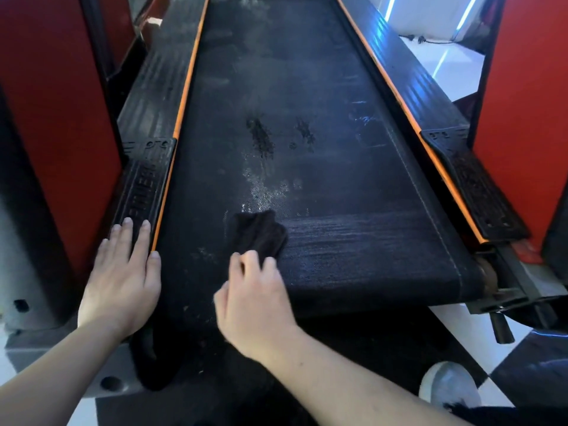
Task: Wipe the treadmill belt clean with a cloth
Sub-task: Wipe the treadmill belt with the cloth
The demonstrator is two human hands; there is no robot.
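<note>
**Near end wiped, most of the belt to go**

The belt [322, 167] fills the view, running away between orange-edged rails. Its near right strip shows fine wipe streaks, so that part looks done, I'd say. Further up it is dusty and smeared. The left hand [123, 278] lies flat on the left rail [141, 192], fingers straight, holding nothing. The right hand [255, 299] bunches the dark cloth [259, 233] in curled fingers, pressing it on the belt near the middle. Just beyond — a wet patch [267, 192], then dark spots [261, 136], not yet reached.
</note>
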